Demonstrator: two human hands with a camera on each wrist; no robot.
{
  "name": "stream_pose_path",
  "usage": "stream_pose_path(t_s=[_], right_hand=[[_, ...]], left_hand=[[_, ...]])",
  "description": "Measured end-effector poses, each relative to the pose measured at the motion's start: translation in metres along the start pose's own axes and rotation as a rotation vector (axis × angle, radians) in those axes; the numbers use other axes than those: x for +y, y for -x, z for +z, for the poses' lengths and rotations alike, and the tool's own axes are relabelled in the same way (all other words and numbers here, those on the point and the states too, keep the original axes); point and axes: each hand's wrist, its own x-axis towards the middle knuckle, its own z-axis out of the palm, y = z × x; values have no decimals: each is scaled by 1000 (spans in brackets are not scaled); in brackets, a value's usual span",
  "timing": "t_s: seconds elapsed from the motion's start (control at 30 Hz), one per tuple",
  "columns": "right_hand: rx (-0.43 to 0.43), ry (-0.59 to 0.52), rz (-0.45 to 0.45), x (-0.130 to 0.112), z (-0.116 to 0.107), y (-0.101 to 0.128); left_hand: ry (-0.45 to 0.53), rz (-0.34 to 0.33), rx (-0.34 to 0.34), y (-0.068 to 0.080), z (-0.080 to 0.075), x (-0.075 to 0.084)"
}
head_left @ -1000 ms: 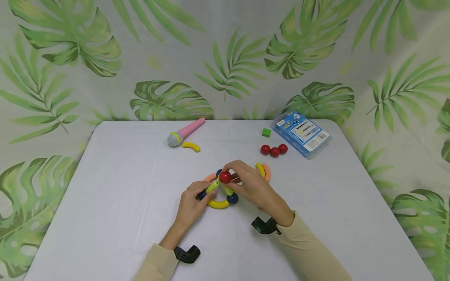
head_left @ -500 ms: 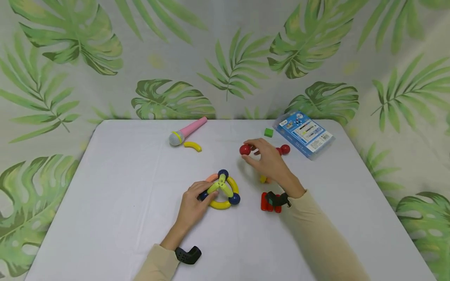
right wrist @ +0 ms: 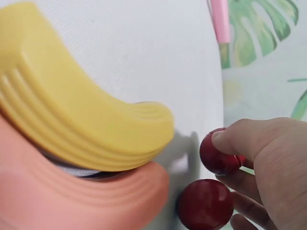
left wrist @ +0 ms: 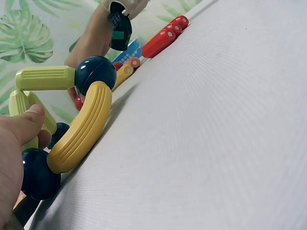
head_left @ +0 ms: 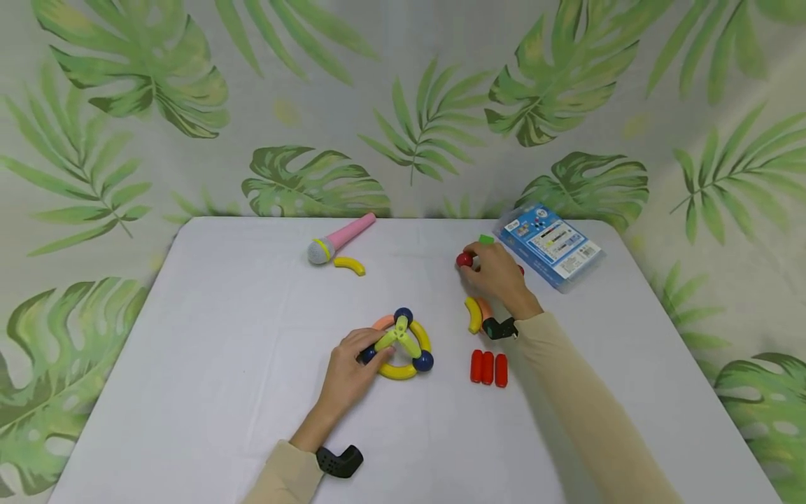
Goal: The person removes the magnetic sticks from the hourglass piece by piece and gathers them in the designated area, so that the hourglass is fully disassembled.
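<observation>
My left hand [head_left: 348,369] pinches a light green rod of a magnetic-ball-and-rod frame. Yellow curved rods [head_left: 397,373], a peach one [head_left: 383,322] and navy balls [head_left: 423,361] form its ring, and light green rods [head_left: 410,344] rise to meet at the top. In the left wrist view the thumb lies on a green rod beside a navy ball [left wrist: 41,173]. Farther back, my right hand [head_left: 499,274] pinches a red ball [right wrist: 219,152] between thumb and fingers. Another red ball [right wrist: 205,204] lies close beside it; the hand hides most of the other red balls in the head view.
Three red rods [head_left: 488,368] and a yellow curved rod [head_left: 473,315] against a peach one [head_left: 485,309] lie at right. Behind are a blue-labelled box [head_left: 549,243], a green block [head_left: 486,239], a toy microphone [head_left: 340,239] and a loose yellow curved rod [head_left: 349,265].
My right hand has lifted the red ball off the top of the frame and carried it back and right to the other red balls. The left hand keeps its grip on the frame.
</observation>
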Motion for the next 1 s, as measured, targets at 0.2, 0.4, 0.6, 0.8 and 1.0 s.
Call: stream_pose_path(t_s=[0.2, 0.4, 0.6, 0.8, 1.0], right_hand=[[-24, 20, 22, 2, 3, 2], [-52, 35, 32, 1, -1, -1], [-37, 62, 15, -6, -6, 2], [1, -2, -49, -28, -10, 18], [3, -76, -134, -54, -3, 44]], left_hand=[[1, -10, -4, 1, 1, -1], [-1, -9, -3, 1, 0, 0], [-1, 2, 5, 0, 0, 0], [-1, 9, 7, 1, 0, 1], [1, 23, 8, -1, 0, 1]])
